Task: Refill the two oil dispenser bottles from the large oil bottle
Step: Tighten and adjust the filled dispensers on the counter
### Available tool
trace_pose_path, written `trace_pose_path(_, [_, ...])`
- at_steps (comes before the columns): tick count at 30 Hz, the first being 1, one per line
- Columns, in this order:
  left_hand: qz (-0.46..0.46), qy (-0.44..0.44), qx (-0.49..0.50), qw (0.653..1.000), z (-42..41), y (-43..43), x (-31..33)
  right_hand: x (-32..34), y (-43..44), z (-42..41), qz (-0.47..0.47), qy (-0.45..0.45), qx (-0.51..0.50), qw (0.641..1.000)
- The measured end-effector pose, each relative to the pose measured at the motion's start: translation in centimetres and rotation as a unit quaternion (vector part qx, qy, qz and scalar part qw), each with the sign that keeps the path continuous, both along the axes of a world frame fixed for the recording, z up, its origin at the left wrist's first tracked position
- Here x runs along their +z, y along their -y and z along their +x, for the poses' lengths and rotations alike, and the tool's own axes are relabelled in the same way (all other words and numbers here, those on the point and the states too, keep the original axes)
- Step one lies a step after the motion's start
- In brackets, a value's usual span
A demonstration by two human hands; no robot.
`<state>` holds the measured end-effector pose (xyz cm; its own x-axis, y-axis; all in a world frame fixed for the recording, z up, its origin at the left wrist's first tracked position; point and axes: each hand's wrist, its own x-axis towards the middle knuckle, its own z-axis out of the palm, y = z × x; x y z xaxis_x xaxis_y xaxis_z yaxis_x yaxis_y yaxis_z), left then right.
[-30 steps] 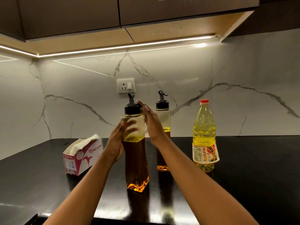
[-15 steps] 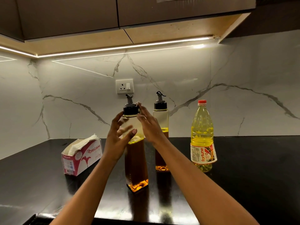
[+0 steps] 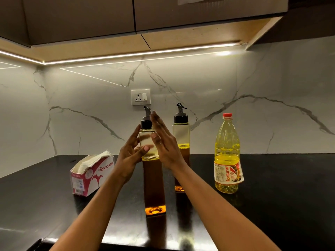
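Two tall square dispenser bottles with black pourer caps stand upright on the black counter [image 3: 272,205]. The nearer dispenser bottle [image 3: 154,187] is in the middle and the farther dispenser bottle [image 3: 181,134] stands behind it to the right; both hold oil to about two thirds. My left hand [image 3: 129,156] is beside the near bottle's upper left with fingers spread and straight. My right hand [image 3: 163,142] is at its upper right, fingers straight, partly covering the bottle's shoulder. Neither hand grips it. The large yellow oil bottle [image 3: 227,153] with a red cap stands capped at the right.
A pink and white tissue box [image 3: 91,175] lies on the counter to the left. A marble backsplash with a wall socket [image 3: 140,96] rises behind the bottles, and cabinets hang overhead. The counter's front edge runs along the bottom of the view.
My left hand has let go of the near dispenser bottle and opened. My right hand has come off its cap. The bottle now stands on the counter by itself.
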<state>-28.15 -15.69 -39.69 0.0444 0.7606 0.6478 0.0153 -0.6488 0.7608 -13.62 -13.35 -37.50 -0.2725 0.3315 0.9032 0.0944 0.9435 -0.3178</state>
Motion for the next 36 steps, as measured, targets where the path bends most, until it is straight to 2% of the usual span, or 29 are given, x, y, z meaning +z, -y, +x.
trace_pose_path(3, [-0.019, 0.031, -0.028, 0.999, -0.2, -0.1, 0.0, -0.2, 0.4, 0.3, -0.15, -0.045, 0.071, 0.985])
trace_pose_path(5, [-0.033, 0.05, -0.053, 0.997, -0.4, 0.0, 0.1, 0.2, 0.6, 0.7, -0.192, -0.044, 0.095, 0.976])
trace_pose_path(6, [-0.038, 0.057, -0.067, 0.995, -0.4, -0.1, 0.1, 0.3, 0.8, 0.8, -0.165, -0.025, 0.078, 0.983])
trace_pose_path(8, [-0.042, 0.068, -0.089, 0.993, -0.4, -0.1, 0.2, 0.0, 1.1, 0.5, -0.047, 0.026, 0.009, 0.999])
trace_pose_path(10, [-0.039, 0.075, -0.095, 0.992, -0.4, -0.4, 0.1, -0.3, 0.8, 0.2, 0.063, 0.055, -0.043, 0.996])
trace_pose_path(11, [-0.039, 0.08, -0.099, 0.991, -0.3, -0.4, 0.1, -0.3, 0.3, 0.1, 0.08, 0.052, -0.051, 0.994])
trace_pose_path(12, [-0.04, 0.083, -0.106, 0.99, -0.3, -0.4, 0.1, -0.1, 0.1, 0.1, 0.072, 0.041, -0.049, 0.995])
trace_pose_path(14, [-0.05, 0.09, -0.123, 0.987, -0.4, -0.5, 0.2, 0.4, 0.0, 0.2, -0.01, 0.0, -0.005, 1.0])
trace_pose_path(16, [-0.063, 0.096, -0.13, 0.985, -0.5, -0.3, 0.3, 0.9, 0.2, 0.4, -0.134, -0.042, 0.083, 0.987])
trace_pose_path(18, [-0.066, 0.109, -0.127, 0.984, -0.4, -0.2, 0.2, 1.1, 0.4, 0.5, -0.197, -0.047, 0.119, 0.972])
trace_pose_path(19, [-0.07, 0.118, -0.131, 0.982, -0.4, -0.2, 0.1, 1.0, 0.6, 0.6, -0.18, -0.026, 0.097, 0.979])
trace_pose_path(21, [-0.067, 0.129, -0.146, 0.978, -0.5, 0.1, -0.1, 0.3, 0.9, 0.6, -0.065, 0.031, 0.018, 0.997])
trace_pose_path(23, [-0.072, 0.135, -0.151, 0.977, -0.6, 0.0, -0.3, -0.6, 0.5, 0.5, 0.052, 0.073, -0.035, 0.995])
trace_pose_path(24, [-0.076, 0.14, -0.15, 0.976, -0.6, 0.0, -0.4, -0.8, 0.3, 0.4, 0.074, 0.082, -0.049, 0.993])
trace_pose_path(27, [-0.086, 0.17, -0.146, 0.971, -0.5, -0.2, -0.5, -0.4, -0.1, 0.4, 0.026, 0.079, -0.015, 0.996])
trace_pose_path(30, [-0.099, 0.183, -0.151, 0.966, -0.6, -0.4, -0.5, 1.0, 0.9, 0.4, -0.136, 0.035, 0.08, 0.987])
trace_pose_path(32, [-0.103, 0.182, -0.148, 0.967, -0.8, -0.5, -0.5, 1.6, 1.0, 0.6, -0.206, 0.006, 0.099, 0.973])
trace_pose_path(34, [-0.103, 0.185, -0.145, 0.967, -0.7, -0.5, -0.7, 1.7, 1.2, 1.0, -0.176, 0.025, 0.053, 0.983])
trace_pose_path(36, [-0.087, 0.183, -0.115, 0.973, -0.6, -0.3, -0.9, 1.1, 0.7, 1.2, -0.09, 0.073, -0.002, 0.993])
